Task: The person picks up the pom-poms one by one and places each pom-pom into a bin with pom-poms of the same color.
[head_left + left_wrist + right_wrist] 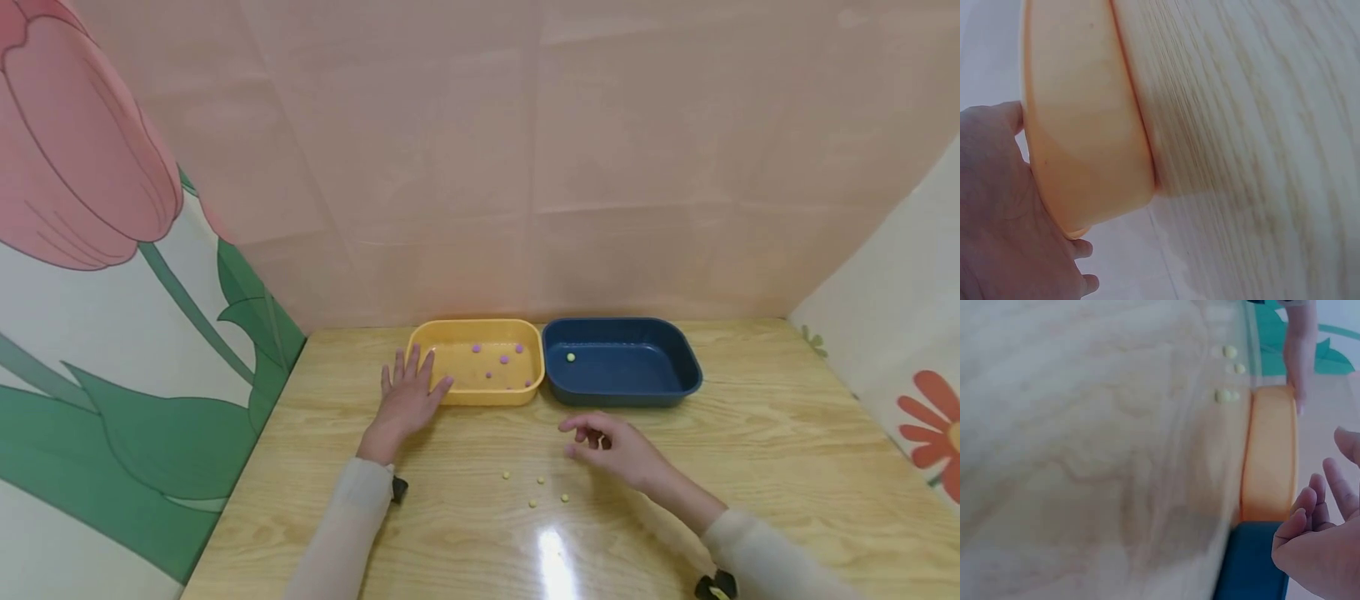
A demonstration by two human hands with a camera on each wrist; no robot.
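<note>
My left hand (405,403) rests on the left end of a yellow-orange tray (480,400), its fingers spread over the rim. The left wrist view has this hand (1016,206) against the outside of the tray (1085,125). Inside the tray lie several small purple pieces (504,360). My right hand (617,450) hovers in front of a dark blue tray (622,398), thumb and index finger apart, the other fingers loosely bent, nothing between them. One pale yellow piece (571,357) lies in the blue tray. Several like pieces (541,480) lie on the table left of my right hand.
The two trays stand side by side near the back edge of the wood-grain table (772,433). Behind them hangs a pink cloth (525,167). Flower-printed panels stand at the left (187,333) and right (885,333). Light glares off the table front (555,562).
</note>
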